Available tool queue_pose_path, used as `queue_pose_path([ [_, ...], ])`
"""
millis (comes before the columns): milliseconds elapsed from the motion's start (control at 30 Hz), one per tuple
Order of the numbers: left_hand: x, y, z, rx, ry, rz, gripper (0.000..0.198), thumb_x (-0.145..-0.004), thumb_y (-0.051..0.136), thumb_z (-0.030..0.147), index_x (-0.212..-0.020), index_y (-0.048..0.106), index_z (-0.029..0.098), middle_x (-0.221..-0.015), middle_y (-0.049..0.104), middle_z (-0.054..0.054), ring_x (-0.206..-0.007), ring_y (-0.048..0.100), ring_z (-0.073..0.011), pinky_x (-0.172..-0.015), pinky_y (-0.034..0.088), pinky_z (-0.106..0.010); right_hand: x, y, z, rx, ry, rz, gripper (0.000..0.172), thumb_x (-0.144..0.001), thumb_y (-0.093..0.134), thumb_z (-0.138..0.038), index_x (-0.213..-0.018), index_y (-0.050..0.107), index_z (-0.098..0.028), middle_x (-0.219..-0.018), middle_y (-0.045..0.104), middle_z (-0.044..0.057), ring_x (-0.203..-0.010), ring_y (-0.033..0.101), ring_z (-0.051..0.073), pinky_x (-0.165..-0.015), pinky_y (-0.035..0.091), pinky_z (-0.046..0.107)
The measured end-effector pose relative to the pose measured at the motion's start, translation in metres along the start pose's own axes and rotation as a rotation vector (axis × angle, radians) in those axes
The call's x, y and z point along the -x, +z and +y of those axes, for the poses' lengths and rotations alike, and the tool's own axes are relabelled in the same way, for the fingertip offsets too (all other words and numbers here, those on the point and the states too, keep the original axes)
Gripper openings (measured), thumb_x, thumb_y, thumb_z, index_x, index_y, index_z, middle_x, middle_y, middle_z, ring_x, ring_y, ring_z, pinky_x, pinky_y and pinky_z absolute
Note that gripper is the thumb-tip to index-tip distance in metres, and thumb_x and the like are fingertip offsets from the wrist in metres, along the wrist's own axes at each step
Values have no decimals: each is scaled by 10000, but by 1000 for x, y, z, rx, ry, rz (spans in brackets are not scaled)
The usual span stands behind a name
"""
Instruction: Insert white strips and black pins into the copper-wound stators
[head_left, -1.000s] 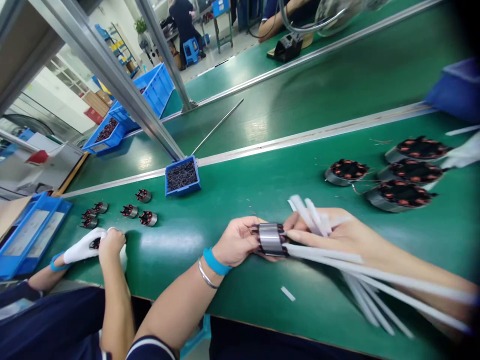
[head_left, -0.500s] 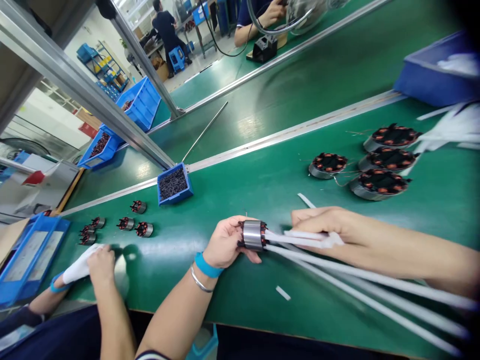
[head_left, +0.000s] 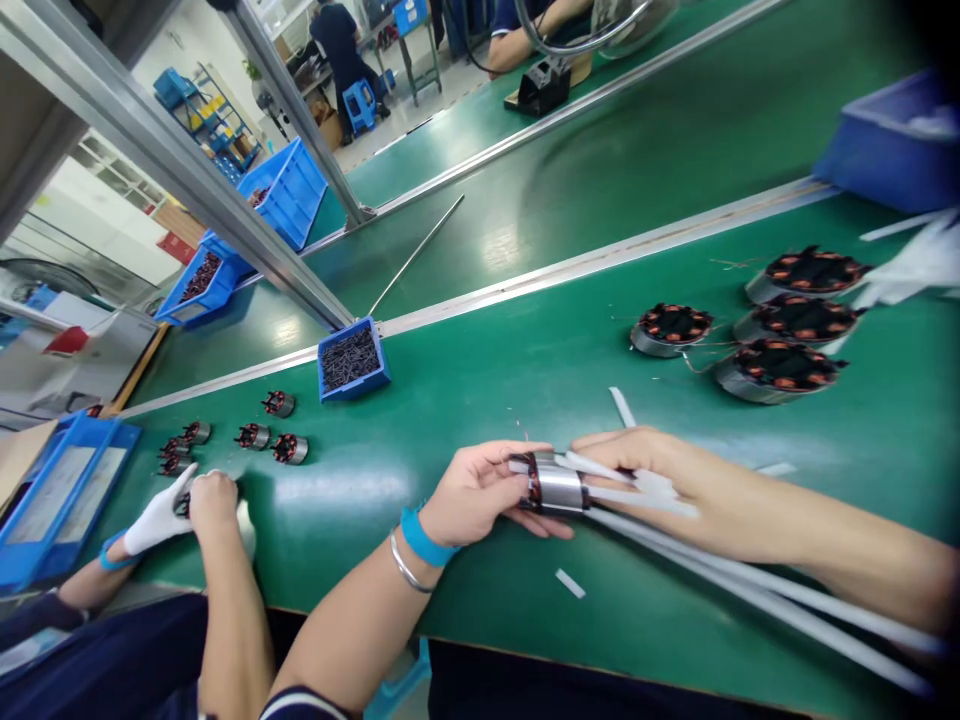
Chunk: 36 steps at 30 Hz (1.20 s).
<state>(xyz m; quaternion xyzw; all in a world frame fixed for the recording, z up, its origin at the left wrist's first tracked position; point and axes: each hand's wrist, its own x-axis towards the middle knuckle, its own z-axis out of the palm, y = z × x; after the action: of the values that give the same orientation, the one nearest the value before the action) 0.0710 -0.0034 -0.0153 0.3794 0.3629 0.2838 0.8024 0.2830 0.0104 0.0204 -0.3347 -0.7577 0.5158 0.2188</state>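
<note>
My left hand [head_left: 476,492] is wrapped round a metal motor stator [head_left: 562,488] with copper windings, held on its side above the green bench. Long white strips [head_left: 750,585] run from the stator's right end toward the lower right, and shorter white pieces lie across my right fingers. Close against that end, my right hand [head_left: 649,460] is closed on white strips [head_left: 607,470]; its fingertips are partly hidden. A loose strip [head_left: 621,407] lies beyond it, and a small white piece [head_left: 570,583] rests on the bench nearer me.
Several larger stators [head_left: 780,370] stand at right beside white strips and a blue bin [head_left: 885,150]. A small blue tray [head_left: 352,362] holds dark thin pieces. Smaller stators [head_left: 290,449] stand at left, near a co-worker's hands [head_left: 214,500], one gloved. A metal frame post [head_left: 247,230] rises behind.
My left hand and the stator have shifted right and slightly down in view, closer to my right hand. The co-worker's gloved hand has moved, and a dark part now shows in it.
</note>
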Motion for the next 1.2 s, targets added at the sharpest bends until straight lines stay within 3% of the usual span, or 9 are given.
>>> queue_pose_path([
  [133, 1, 5, -4, -157, 143, 135, 473, -722, 730, 373, -1086, 640, 85, -830, 698, -100, -639, 681, -161, -556, 537, -232, 0, 10, 14, -71, -6, -73, 489, -894, 412, -596, -694, 572, -179, -702, 563, 41, -649, 524, 172, -602, 409, 297],
  [267, 1, 9, -3, -257, 219, 248, 191, -686, 697, 222, -826, 657, 98, -692, 656, -31, -583, 593, -87, -557, 470, -186, -5, 18, 18, 60, 47, 220, 386, -816, 543, -504, -574, 513, -204, -558, 465, -3, -494, 439, 146, -459, 337, 269],
  [400, 1, 12, 1, -212, 229, 304, 79, -671, 660, 165, -713, 618, 111, -602, 593, 8, -522, 537, -65, -509, 435, -175, -10, 19, 8, 55, -60, 339, 187, -770, 577, -392, -730, 679, -240, -684, 643, 47, -552, 591, 187, -490, 435, 288],
  [467, 1, 13, 2, -154, 198, 293, 90, -658, 648, 126, -744, 629, 108, -627, 610, 1, -535, 557, -69, -523, 450, -179, -10, 19, 4, 41, -63, 353, 133, -746, 608, -359, -698, 687, -263, -714, 680, 47, -566, 624, 195, -488, 457, 288],
  [567, 0, 14, 0, -98, 154, 238, 154, -642, 636, 74, -792, 639, 106, -644, 623, -2, -547, 578, -75, -541, 468, -186, -7, 20, 4, 28, -62, 343, 205, -721, 657, -411, -582, 637, -262, -679, 666, 28, -496, 593, 180, -423, 426, 279],
  [767, -1, 13, -5, -53, 161, 285, 126, -651, 709, 96, -723, 606, 108, -574, 592, 29, -474, 539, -50, -474, 436, -158, -5, 21, 19, 8, -51, 313, 272, -728, 663, -475, -577, 594, -260, -626, 617, -4, -468, 550, 159, -409, 396, 265],
  [933, 1, 0, 7, 60, -63, 60, 283, -651, 768, 155, -896, 660, 65, -623, 675, -40, -559, 671, -147, -550, 552, -250, -5, 17, 26, 1, -50, 287, 289, -751, 632, -434, -557, 539, -241, -627, 606, -10, -492, 549, 152, -423, 396, 258],
  [1100, -3, -5, 7, 67, -108, 64, 142, -654, 716, 94, -772, 637, 83, -553, 656, -20, -498, 657, -137, -507, 542, -230, -4, 15, 21, -45, -55, 240, 322, -739, 652, -468, -553, 539, -231, -640, 622, -17, -452, 533, 123, -388, 385, 225],
  [1200, -5, -4, 2, 77, -110, 76, 166, -633, 735, 142, -746, 625, 92, -532, 644, -8, -471, 647, -139, -502, 555, -249, -4, 14, 21, -96, 5, 277, 400, -707, 672, -526, -526, 494, -217, -623, 615, -8, -447, 523, 125, -386, 398, 233],
])
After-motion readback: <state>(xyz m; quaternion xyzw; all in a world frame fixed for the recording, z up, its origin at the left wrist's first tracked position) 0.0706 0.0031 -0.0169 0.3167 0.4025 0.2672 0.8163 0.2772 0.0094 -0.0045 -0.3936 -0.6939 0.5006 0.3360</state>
